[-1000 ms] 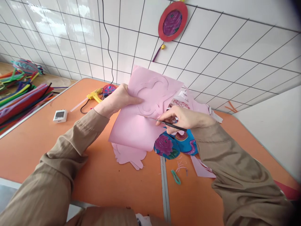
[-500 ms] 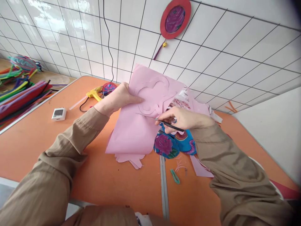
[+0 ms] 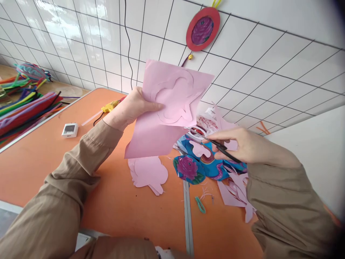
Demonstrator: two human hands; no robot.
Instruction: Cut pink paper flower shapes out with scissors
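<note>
My left hand pinches the left edge of a pink paper sheet and holds it up off the orange table. A lobed flower outline is cut into the sheet's upper half. My right hand is closed on small scissors with dark handles, their thin blades pointing left, just off the sheet's right lower edge. Under the sheet lie pink flower cut-outs and blue printed discs with purple roses.
A yellow glue gun and a small white device lie at the left. Coloured pipe cleaners are heaped on the far left. Pink scraps and a green clip lie at the right. A red round ornament hangs on the tiled wall.
My left hand has lifted the pink sheet higher, baring the cut-outs beneath. My right hand has drawn the scissors out of the sheet and moved right.
</note>
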